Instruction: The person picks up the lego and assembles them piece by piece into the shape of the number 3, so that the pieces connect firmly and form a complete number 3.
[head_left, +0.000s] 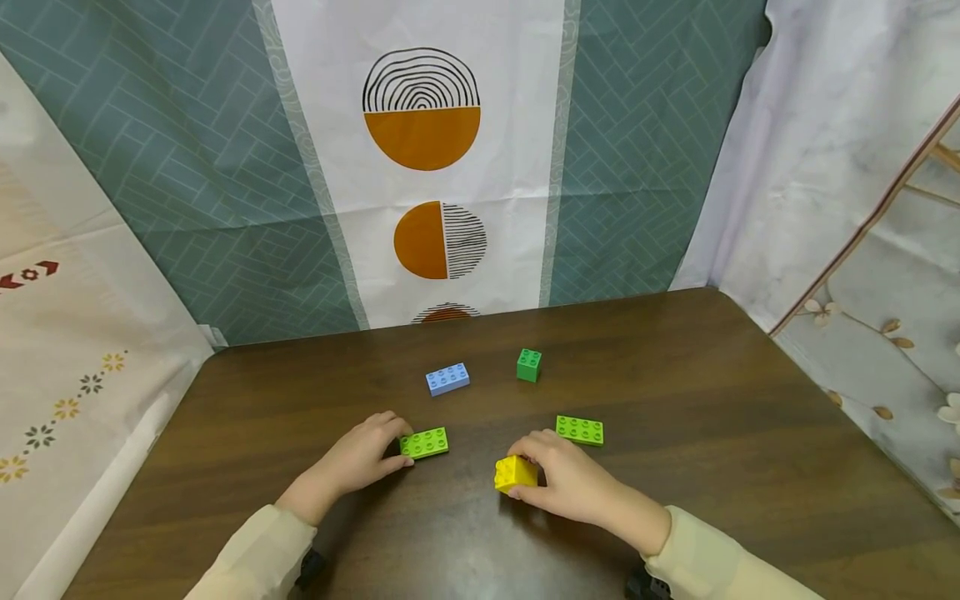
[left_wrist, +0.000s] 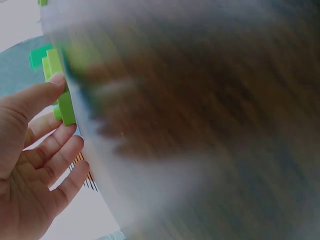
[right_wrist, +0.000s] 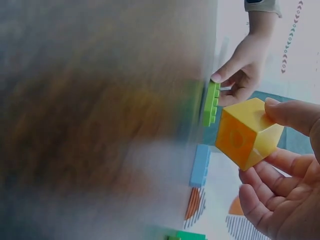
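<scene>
My left hand [head_left: 369, 454] pinches the left end of a flat lime-green toy brick [head_left: 424, 443] between thumb and fingers. That brick lies on the table, studs up. In the left wrist view the thumb and fingertips sit on opposite sides of the lime brick [left_wrist: 66, 107]. My right hand [head_left: 566, 475] grips a yellow toy brick [head_left: 516, 474] by its sides, studs facing left in the head view. Seen from the right wrist, the yellow brick [right_wrist: 250, 132] is tilted, its hollow underside partly showing, held off the tabletop.
A second flat lime-green brick [head_left: 580, 430] lies just beyond my right hand. Farther back are a light blue brick [head_left: 447, 379] and a small dark green brick [head_left: 528, 365]. The brown wooden table [head_left: 712, 375] ends at a patterned curtain [head_left: 630, 167] behind.
</scene>
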